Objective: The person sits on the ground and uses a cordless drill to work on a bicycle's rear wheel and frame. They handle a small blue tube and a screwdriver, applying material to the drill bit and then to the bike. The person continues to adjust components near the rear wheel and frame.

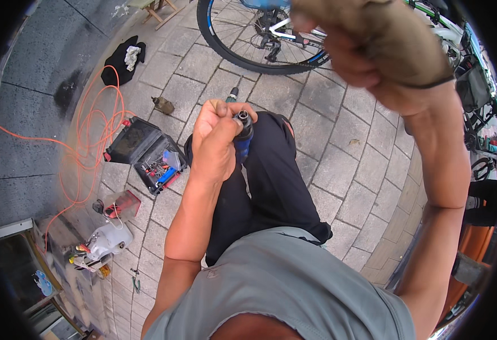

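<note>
My left hand is wrapped round a dark blue cylinder, held upright above my legs with a round metal opening on top. Just beyond it a green tool with a black tip shows, partly hidden by that hand. My right hand is raised high at the upper right and blurred, its fingers curled. A brown covering or object lies over its back; I cannot make out which, or what the fingers hold.
A bicycle rear wheel stands ahead. At left lie black cloth, orange hose, a small olive object, an open toolbox, containers and pliers. More bicycles line the right on paving.
</note>
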{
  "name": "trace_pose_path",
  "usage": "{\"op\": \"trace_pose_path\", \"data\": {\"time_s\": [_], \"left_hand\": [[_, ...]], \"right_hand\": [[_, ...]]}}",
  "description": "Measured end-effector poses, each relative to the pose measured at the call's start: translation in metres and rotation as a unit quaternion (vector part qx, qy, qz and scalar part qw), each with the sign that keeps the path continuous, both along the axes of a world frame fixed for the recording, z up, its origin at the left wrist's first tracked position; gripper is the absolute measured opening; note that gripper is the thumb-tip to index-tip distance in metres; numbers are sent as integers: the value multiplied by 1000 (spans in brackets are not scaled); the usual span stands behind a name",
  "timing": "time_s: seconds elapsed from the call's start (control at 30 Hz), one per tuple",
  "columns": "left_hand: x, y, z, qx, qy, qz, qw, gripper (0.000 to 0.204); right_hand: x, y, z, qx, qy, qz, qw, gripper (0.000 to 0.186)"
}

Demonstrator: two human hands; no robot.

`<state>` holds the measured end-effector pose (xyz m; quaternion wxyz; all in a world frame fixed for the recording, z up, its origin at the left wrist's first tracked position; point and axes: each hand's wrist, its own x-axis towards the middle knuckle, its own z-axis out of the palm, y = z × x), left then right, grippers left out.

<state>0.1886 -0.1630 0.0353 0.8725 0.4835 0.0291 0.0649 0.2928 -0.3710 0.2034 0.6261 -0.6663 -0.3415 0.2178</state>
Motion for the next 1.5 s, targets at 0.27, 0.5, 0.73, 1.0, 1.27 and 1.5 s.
{"op": "trace_pose_path", "data": {"time_s": [0.27,0.5,0.73,1.0,1.27,1.5], "left_hand": [[-4,0,-1,-6,-16,2,1000,19],[-10,4,2,-35,-5,0,999,17],[-8,-2,11,-41,15,16,999,21],[-6,-3,3,-34,10,13,999,21],[-4,-10,-5,-28,4,12,1000,23],[-3,-15,-3,-36,-15,23,999,21]], "right_hand": [[3,12,-22,-223,-138,-10,965,33],[-10,24,-26,-317,-118,50,940,29],[2,33,-28,-347,-197,102,911,29],[-7,65,4,-438,-444,176,762,19],[0,65,8,-381,-616,296,623,6],[-12,71,12,-459,-559,313,615,9]]}}
